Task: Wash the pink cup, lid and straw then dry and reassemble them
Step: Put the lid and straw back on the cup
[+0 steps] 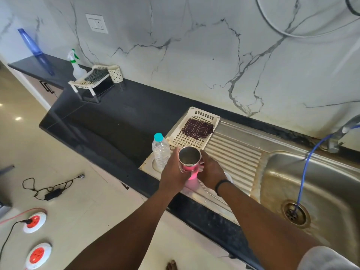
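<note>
Pink cup (pixel 190 162): steel-lined, open mouth facing up toward the camera, no lid on it. Held upright between both hands above the ribbed draining board (pixel 233 152), near the front edge of the counter.

Left hand (pixel 172 170): fingers curled round the cup's left side, gripping it.

Right hand (pixel 211 171): fingers wrapped round the cup's right side, gripping it. A dark band (pixel 222 185) sits on this wrist.

White cloth (pixel 206 189): a pale piece lying on the draining board under the right wrist, mostly hidden by the arm.

Water bottle (pixel 160 151): clear plastic with a teal cap, standing upright just left of the left hand.

White slotted tray (pixel 196 114): lying at the back of the draining board behind the cup, with a folded dark checked cloth (pixel 197 128) in it.

Sink (pixel 331 191): steel basin to the right of the draining board. A blue hose (pixel 305 168) runs from the tap (pixel 340 133) down to the drain.

Black counter (pixel 116 117): carries a small white rack (pixel 91 78), a patterned cup (pixel 116 73), a spray bottle (pixel 76 63) and a blue bottle (pixel 37 51) at its far left end.

Floor (pixel 97 201): two round white and orange sockets (pixel 35 222) and a black power adapter (pixel 51 194) with its cable.
</note>
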